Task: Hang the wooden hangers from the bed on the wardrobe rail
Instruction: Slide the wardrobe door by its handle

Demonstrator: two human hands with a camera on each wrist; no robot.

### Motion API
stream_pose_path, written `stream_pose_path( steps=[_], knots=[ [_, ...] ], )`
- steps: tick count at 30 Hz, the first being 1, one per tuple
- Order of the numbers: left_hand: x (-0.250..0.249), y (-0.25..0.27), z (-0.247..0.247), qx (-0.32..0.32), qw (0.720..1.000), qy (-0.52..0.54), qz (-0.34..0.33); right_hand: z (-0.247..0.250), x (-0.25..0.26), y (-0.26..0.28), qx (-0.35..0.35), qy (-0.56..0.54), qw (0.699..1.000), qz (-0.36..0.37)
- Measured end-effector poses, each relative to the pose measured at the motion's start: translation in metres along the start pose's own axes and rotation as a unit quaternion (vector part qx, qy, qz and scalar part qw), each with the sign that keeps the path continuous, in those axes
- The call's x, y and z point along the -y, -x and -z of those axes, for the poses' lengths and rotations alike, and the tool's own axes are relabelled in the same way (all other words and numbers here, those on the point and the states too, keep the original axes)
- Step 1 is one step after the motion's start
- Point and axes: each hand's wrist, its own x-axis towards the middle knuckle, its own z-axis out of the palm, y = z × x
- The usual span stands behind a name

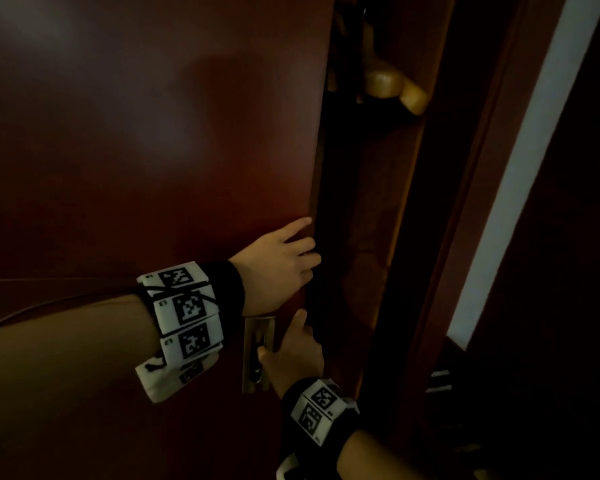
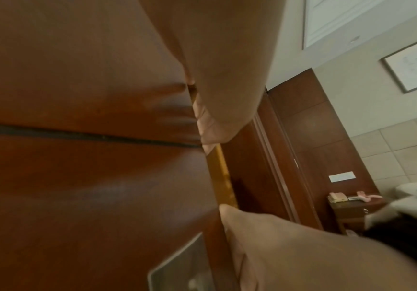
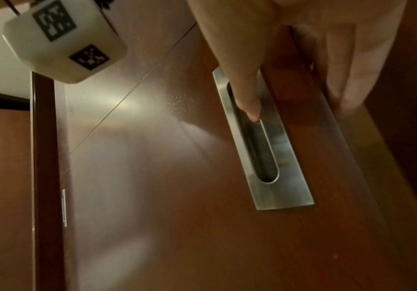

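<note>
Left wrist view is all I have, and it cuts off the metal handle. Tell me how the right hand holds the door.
Observer: The right hand has its thumb in the slot of the recessed handle.
Operator: Give me the other fingers.
Observer: The fingers wrap round the free edge of the door, beside the handle.
Operator: Report what's behind the gap.
Observer: The head view shows the rounded ends of wooden hangers, high up inside the dim wardrobe.
</note>
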Motion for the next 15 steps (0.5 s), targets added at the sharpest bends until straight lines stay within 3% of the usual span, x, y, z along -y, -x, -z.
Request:
stream_pose_path(
  steps=[15],
  knots=[
    [0.045, 0.128, -0.054, 0.079, 0.997, -0.020, 0.001, -0.091, 0.113, 0.045, 0.029, -0.018, 0.999, 0.002]
  ],
)
